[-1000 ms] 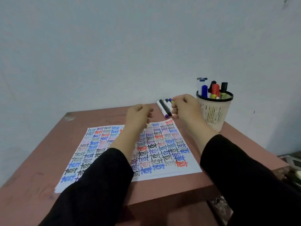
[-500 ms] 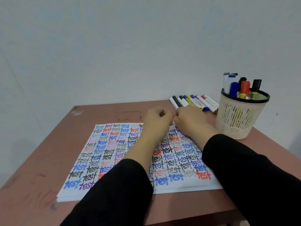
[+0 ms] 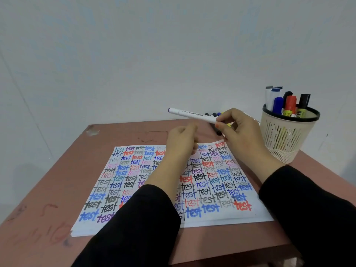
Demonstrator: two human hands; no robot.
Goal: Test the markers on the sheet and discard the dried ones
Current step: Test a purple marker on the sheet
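This looks like a small corner for writing and drawing, in a plain room. It could be in a home or a school; the picture does not tell which. A little red-brown table [image 3: 57,180] stands right up against a bare white wall [image 3: 134,54]. The table top is worn and has old scribbles [image 3: 52,234] on it. A sheet [image 3: 221,220] lies on it, full of the word "test" in many colours. A pale cup [image 3: 285,139] with holes in its side and a black rim stands at the far right of the table, with fat markers [image 3: 290,105] standing up in it. More pens [image 3: 213,114] lie by the wall.
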